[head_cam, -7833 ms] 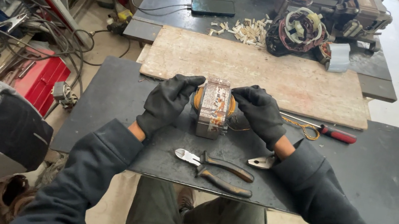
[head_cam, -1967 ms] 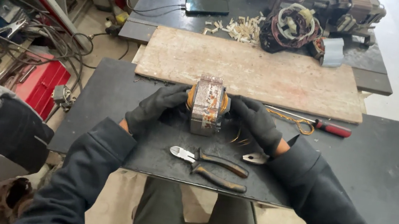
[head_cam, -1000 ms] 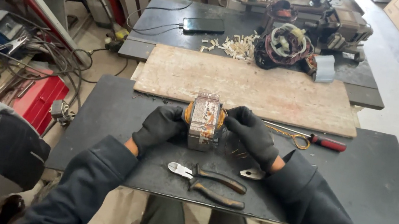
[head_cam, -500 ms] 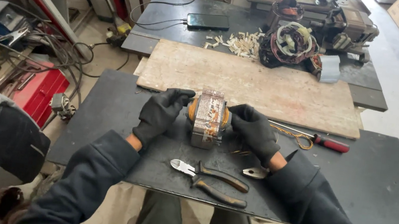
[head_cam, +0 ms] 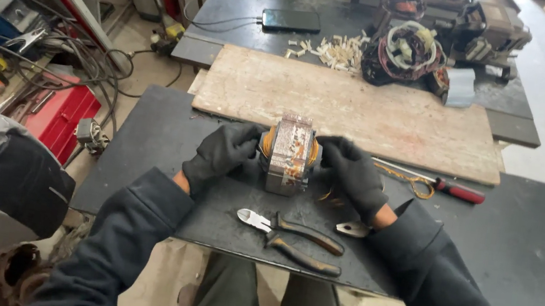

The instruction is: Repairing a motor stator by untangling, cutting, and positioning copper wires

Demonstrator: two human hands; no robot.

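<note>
Both gloved hands, left hand (head_cam: pixel 224 154) and right hand (head_cam: pixel 354 174), grip a stator (head_cam: pixel 290 154) between their fingers, above the surface (head_cam: pixel 148 137); cutters (head_cam: pixel 293 233) lie just below the fingers.

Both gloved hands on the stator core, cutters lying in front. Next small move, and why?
Probably free the right hand and pick up the side cutters. The left hand and right hand clamp the stator core from either side on the black tabletop, copper windings show at its ends, and the cutters lie unused just in front of it.
</note>
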